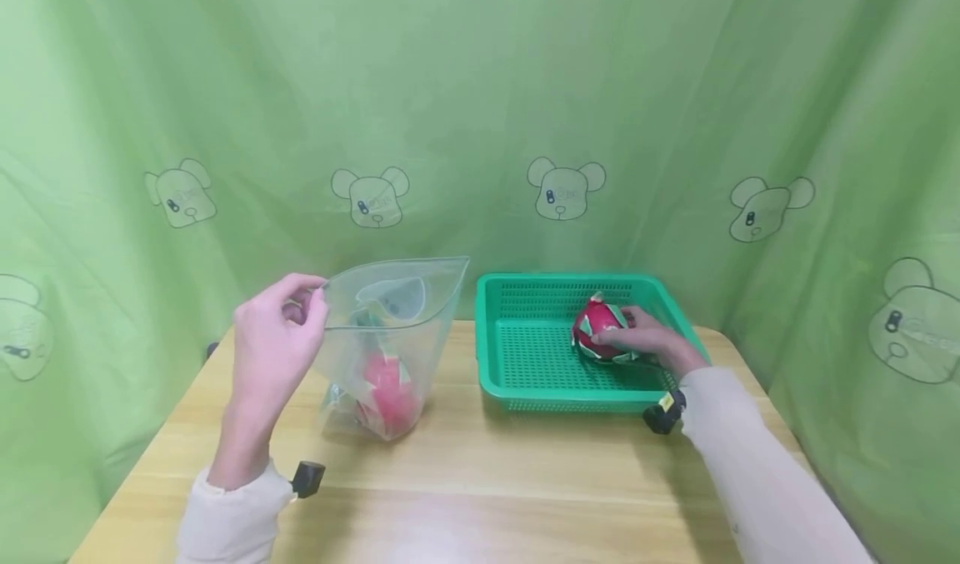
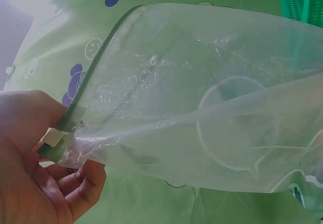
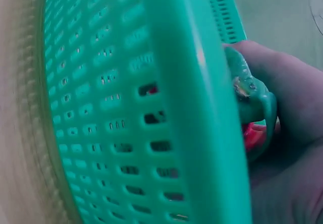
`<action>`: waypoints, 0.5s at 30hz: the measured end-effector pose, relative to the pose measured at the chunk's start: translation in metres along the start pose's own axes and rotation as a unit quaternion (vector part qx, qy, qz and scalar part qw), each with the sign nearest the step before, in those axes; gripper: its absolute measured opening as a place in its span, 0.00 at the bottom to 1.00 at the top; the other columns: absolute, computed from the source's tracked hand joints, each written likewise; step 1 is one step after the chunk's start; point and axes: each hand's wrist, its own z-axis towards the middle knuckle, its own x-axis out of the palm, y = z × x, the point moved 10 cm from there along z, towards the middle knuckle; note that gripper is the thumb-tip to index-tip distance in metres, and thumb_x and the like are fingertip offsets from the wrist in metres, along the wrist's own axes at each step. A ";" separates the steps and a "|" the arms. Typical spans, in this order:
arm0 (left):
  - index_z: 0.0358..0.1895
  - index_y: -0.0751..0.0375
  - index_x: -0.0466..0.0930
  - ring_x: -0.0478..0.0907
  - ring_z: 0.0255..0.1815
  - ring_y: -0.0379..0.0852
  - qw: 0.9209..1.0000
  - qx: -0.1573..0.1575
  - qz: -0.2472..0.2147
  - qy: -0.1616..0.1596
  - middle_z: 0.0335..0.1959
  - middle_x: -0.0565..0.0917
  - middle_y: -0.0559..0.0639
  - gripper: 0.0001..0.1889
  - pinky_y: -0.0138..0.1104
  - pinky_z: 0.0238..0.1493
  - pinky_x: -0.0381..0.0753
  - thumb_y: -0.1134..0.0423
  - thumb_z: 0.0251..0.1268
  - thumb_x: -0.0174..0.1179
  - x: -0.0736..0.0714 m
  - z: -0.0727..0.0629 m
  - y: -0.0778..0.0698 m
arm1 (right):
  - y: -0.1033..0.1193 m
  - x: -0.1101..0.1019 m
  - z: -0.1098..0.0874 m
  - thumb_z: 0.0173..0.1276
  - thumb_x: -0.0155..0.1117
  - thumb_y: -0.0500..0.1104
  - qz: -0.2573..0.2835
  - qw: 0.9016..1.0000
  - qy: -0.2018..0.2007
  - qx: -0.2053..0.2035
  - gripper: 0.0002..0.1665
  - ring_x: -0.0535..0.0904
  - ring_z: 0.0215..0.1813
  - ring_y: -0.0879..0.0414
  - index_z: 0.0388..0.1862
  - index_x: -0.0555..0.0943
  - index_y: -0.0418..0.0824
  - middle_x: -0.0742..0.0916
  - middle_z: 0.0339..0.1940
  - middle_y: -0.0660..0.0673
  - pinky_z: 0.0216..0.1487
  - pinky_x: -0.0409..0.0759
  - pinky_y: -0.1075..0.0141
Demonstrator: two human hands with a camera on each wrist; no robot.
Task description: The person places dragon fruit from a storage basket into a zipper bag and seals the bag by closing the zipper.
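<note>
My left hand (image 1: pixel 273 343) pinches the top corner of a clear zip bag (image 1: pixel 442 322), which stands on the table with its mouth spread. Inside the bag, low down, lies a pink-red dragon fruit (image 1: pixel 392 397), seen blurred through the plastic. In the left wrist view, thumb and fingers hold the bag's corner by its green zip strip (image 2: pixel 96 65) and a white slider. My right hand (image 1: pixel 647 335) reaches into a green basket (image 1: pixel 525 395) and grips another dragon fruit (image 1: pixel 597 322), red with green scales. The basket wall hides much of that grip in the right wrist view.
The basket stands to the right of the bag on a light wooden table (image 1: pixel 480 481). Behind and around the table hangs a green curtain (image 1: pixel 465 89) with bear-head drawings. Its folds come close to the table's back and side edges.
</note>
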 end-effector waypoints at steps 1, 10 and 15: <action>0.47 0.63 0.88 0.82 0.28 0.45 1.000 -0.002 -0.003 0.003 0.29 0.84 0.51 0.10 0.24 0.26 0.77 0.69 0.70 0.58 0.001 0.000 0.001 | -0.004 0.000 -0.001 0.66 0.69 0.58 0.014 1.000 0.005 0.009 0.64 0.65 0.69 0.31 0.80 0.43 0.26 0.61 0.73 0.21 0.63 0.76 0.44; 0.48 0.61 0.88 0.81 0.27 0.44 1.000 -0.010 -0.011 0.011 0.30 0.84 0.50 0.10 0.25 0.22 0.75 0.69 0.71 0.58 0.005 -0.003 0.003 | -0.026 -0.005 -0.014 0.72 0.65 0.58 0.139 0.989 0.021 0.055 0.66 0.63 0.72 0.31 0.83 0.29 0.36 0.56 0.77 0.24 0.62 0.80 0.48; 0.47 0.62 0.88 0.80 0.26 0.42 1.000 0.001 -0.010 0.003 0.29 0.84 0.51 0.10 0.24 0.20 0.73 0.69 0.70 0.58 0.002 0.001 -0.001 | -0.021 -0.013 -0.017 0.73 0.65 0.58 0.228 0.972 0.020 0.060 0.67 0.61 0.75 0.28 0.83 0.23 0.46 0.50 0.80 0.25 0.66 0.78 0.50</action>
